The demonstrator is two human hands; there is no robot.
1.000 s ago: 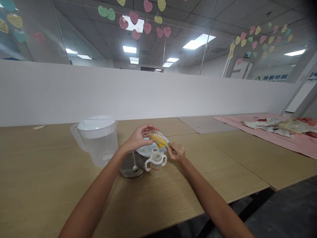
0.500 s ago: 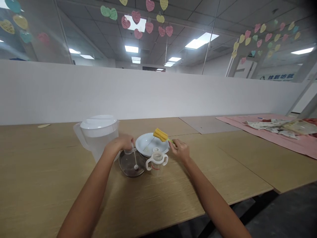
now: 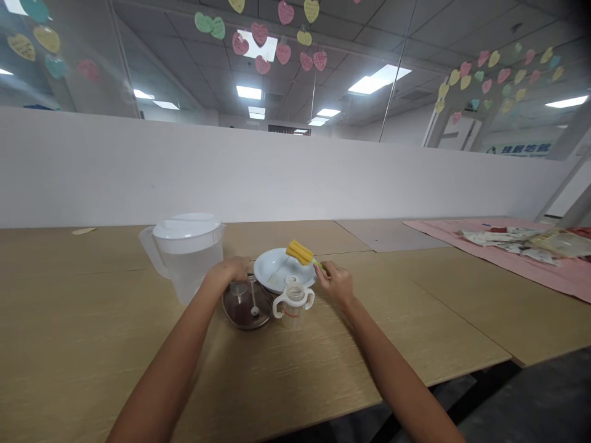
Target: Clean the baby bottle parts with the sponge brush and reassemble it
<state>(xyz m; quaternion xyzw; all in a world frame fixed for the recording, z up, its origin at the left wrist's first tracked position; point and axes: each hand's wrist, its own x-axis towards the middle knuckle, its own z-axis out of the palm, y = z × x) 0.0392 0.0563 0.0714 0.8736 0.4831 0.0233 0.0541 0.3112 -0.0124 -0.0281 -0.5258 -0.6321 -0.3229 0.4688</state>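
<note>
My right hand point(image 3: 336, 282) is closed around the thin green handle of a yellow sponge bottle brush point(image 3: 300, 252), whose head hangs over a white bowl point(image 3: 268, 269). Over the back of a dark round dish point(image 3: 244, 321), my left hand point(image 3: 234, 269) points its fingers down; the fingertips are hidden. Beneath that hand, a clear cup-shaped piece point(image 3: 238, 288) sits in the dish. Beside it is a straw point(image 3: 253, 295) with a round weighted end, its top close to my fingers. A two-handled baby bottle point(image 3: 293, 307) stands upright and uncapped in front of the bowl.
A lidded plastic pitcher point(image 3: 188, 261) stands left of my left hand. Far right, a pink cloth point(image 3: 443, 237) carries papers and plastic bags point(image 3: 561, 243). A low white partition point(image 3: 277, 175) borders the table's back; the table's front edge runs below the bottle.
My left hand has lowered slightly, and the straw's upper end has shifted a little right. My right hand and the bottle brush stay almost still. The whole view has shifted slightly.
</note>
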